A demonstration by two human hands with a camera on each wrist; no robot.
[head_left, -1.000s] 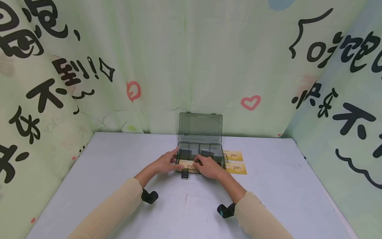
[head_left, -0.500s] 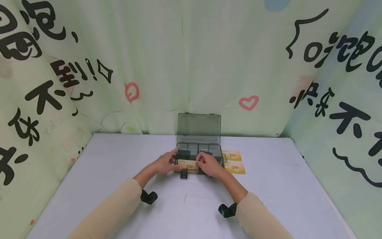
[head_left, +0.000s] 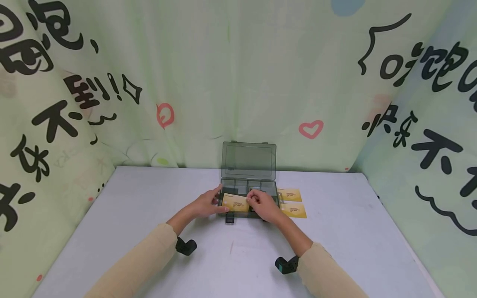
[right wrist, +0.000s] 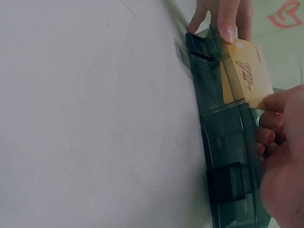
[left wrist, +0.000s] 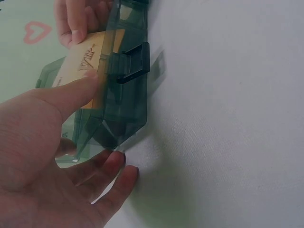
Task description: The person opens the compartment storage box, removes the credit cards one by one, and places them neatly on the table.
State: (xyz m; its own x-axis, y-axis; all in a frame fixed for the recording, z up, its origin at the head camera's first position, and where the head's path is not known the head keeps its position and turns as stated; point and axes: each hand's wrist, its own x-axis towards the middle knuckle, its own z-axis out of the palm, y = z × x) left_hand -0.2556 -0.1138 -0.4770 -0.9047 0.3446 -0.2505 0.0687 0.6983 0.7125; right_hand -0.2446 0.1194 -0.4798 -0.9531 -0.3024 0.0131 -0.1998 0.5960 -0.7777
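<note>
A smoky, see-through plastic compartment box point(head_left: 242, 215) stands at the table's far side, its lid point(head_left: 249, 160) raised. A yellow card marked "VIP" point(head_left: 235, 203) leans tilted in the box's front left compartment, its upper part above the front wall. My right hand point(head_left: 263, 205) pinches the card's right edge between thumb and fingers; the curled fingers show in the right wrist view. At the box's left end, my left hand point(head_left: 204, 203) grips the box. Its thumb point(left wrist: 78, 92) lies over the front rim against the card, and the other fingers are around the end wall.
Two more yellow cards point(head_left: 293, 210) lie on the white table point(head_left: 156, 188) just right of the box. Two dark latches point(right wrist: 225, 183) hang on the box's front. Behind the table hangs a pale green printed curtain point(head_left: 193, 82).
The card's top has come up, so it now stands taller and more tilted in the compartment. My right hand has shifted slightly right along with it; the left hand stays in place.
</note>
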